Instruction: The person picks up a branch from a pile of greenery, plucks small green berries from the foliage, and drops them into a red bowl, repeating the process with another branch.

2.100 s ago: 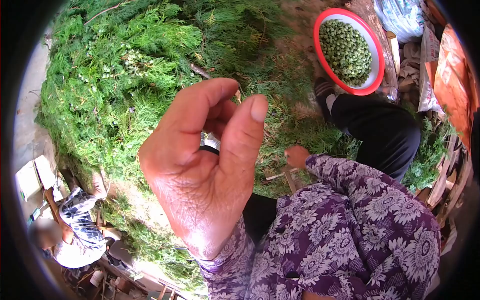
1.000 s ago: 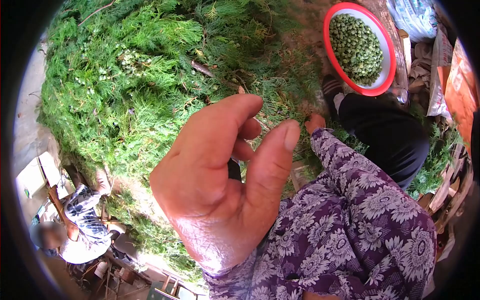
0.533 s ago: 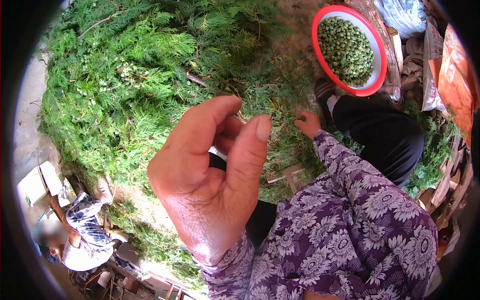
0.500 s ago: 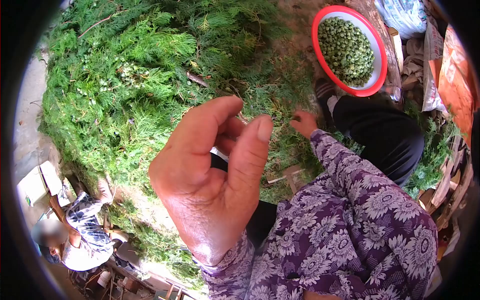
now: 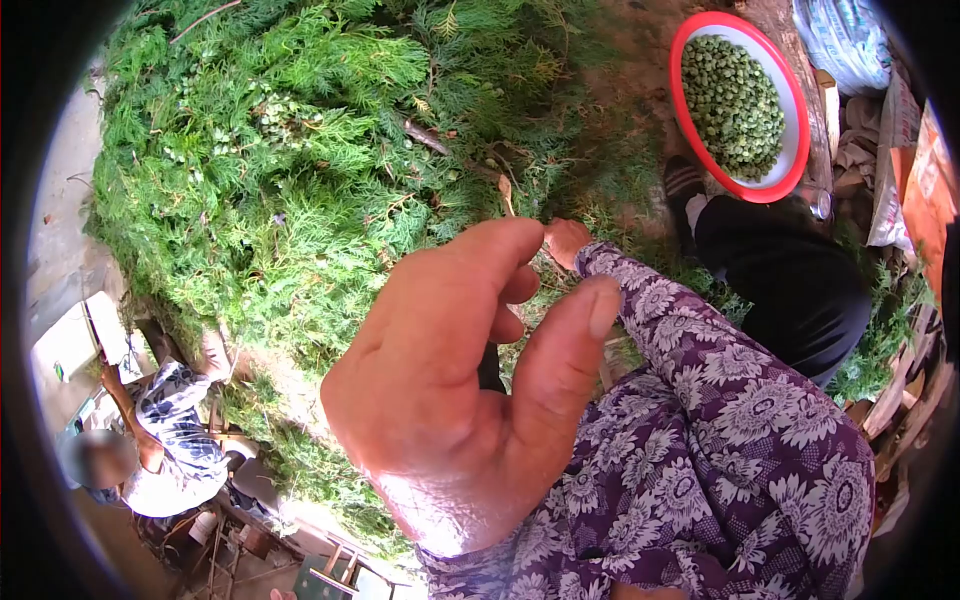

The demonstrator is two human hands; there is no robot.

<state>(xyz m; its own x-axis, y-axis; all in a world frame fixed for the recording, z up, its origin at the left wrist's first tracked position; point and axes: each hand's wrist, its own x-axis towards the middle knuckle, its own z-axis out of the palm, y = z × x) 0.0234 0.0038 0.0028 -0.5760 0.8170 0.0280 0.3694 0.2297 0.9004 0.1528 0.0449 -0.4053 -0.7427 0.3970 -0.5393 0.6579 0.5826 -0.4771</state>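
My left hand [image 5: 455, 380] is large in the middle of the head view, its back toward me. Its fingers are curled and the thumb stands apart from them, with nothing visible between. Beyond it, my right hand [image 5: 568, 243] reaches low over the green conifer branches [image 5: 300, 240], partly covered by my left hand. The right fingers are hidden, so whether they hold anything does not show. Close to them a thin brown twig [image 5: 506, 192] sticks up. To the right of the pile stands a red-rimmed white basin [image 5: 798, 150] holding many small green cones [image 5: 735, 110].
Another person [image 5: 175, 440] sits at the lower left, beside the pile. Split wood [image 5: 900, 385], an orange sack [image 5: 925, 190] and a blue-white plastic bag [image 5: 845, 45] line the right side. My dark-trousered leg [image 5: 780, 280] lies below the basin. A thicker stick [image 5: 427, 137] rests among the branches.
My right hand has moved left over the branches and is now partly behind my left hand. My left hand has shifted right and slightly down. The view has turned a little.
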